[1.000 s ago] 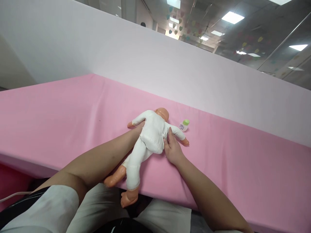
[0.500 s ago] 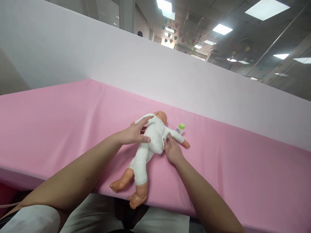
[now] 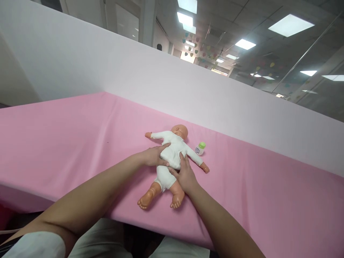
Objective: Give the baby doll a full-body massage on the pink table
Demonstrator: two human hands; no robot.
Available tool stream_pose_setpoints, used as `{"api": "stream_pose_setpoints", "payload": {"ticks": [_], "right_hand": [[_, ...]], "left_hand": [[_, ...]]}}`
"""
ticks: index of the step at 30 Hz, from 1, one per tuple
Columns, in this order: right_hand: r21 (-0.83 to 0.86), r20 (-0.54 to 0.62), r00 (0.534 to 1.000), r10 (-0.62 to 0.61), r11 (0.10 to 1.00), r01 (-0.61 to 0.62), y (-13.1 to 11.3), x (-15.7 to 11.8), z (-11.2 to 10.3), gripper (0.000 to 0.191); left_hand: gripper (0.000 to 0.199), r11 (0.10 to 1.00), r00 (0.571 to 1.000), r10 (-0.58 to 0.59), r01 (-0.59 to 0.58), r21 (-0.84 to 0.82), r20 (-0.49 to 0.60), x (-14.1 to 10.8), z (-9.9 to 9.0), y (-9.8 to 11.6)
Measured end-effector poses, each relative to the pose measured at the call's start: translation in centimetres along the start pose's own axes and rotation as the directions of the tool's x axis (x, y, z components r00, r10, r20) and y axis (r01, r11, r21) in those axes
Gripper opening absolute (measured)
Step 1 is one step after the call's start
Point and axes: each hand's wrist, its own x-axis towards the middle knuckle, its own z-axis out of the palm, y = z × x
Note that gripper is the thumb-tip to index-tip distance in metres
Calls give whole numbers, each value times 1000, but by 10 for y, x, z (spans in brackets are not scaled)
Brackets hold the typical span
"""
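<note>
A baby doll (image 3: 173, 148) in a white cloth suit lies on the pink-covered table (image 3: 129, 129), its head toward the wall and its bare feet toward me. My left hand (image 3: 157, 154) rests on the left side of the doll's torso, thumb and fingers spread. On the torso's right side lies my right hand (image 3: 185, 173), its fingers apart and touching the cloth near the waist. Both of the doll's arms stretch out sideways. Beside its right-hand arm in the view stands a small bottle (image 3: 199, 148) with a green cap.
A white wall panel (image 3: 161, 82) rises along the table's far side. My legs are below the table's near edge. Ceiling lights and heart-shaped decorations show behind the panel.
The doll's legs have moved closer to the table and bent up, farther from the near edge. Its torso lies flatter, and my hands have shifted lower along its sides.
</note>
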Motion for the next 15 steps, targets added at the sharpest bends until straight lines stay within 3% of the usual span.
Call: {"api": "stream_pose_setpoints", "payload": {"ticks": [3, 8, 15], "right_hand": [[-25, -18, 999, 36, 999, -36, -2, 5, 4, 107], [-19, -25, 998, 50, 999, -50, -3, 10, 5, 113], [53, -2, 1000, 3, 999, -3, 4, 11, -6, 107]], "left_hand": [[152, 995, 994, -95, 94, 28, 61, 4, 1, -7], [149, 999, 999, -15, 13, 40, 39, 9, 4, -19], [143, 998, 998, -53, 52, -23, -31, -1, 4, -12]]}}
